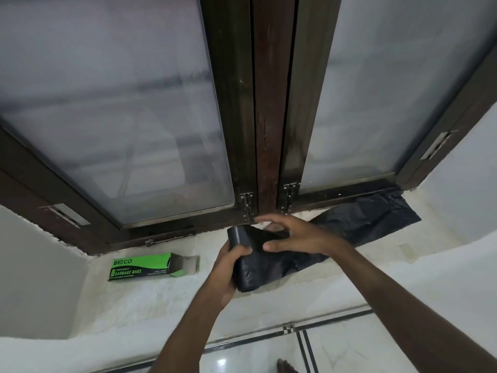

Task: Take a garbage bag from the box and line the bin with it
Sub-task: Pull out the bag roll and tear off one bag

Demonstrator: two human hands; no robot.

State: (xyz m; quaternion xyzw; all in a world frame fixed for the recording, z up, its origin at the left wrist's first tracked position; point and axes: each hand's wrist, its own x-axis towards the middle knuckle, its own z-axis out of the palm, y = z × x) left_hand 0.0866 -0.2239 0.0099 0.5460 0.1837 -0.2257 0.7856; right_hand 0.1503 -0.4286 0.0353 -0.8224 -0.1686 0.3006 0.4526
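A roll of black garbage bags point(248, 267) is held over the white window sill point(166, 297). My left hand point(226, 273) grips the roll from below and the left. One bag point(363, 219) is unrolled from it and lies stretched to the right along the sill, up to the window frame. My right hand point(290, 235) rests on the unrolled bag just beside the roll, fingers spread, thumb at the front. The green and black garbage bag box point(145, 267) lies on its side on the sill to the left, its right end open. No bin is in view.
A dark wooden window frame point(269, 130) with frosted glass stands right behind the sill, with metal latches point(247, 205) at its base. White walls close in on both sides. Below is a tiled floor point(349, 351), where toes point(286, 367) show.
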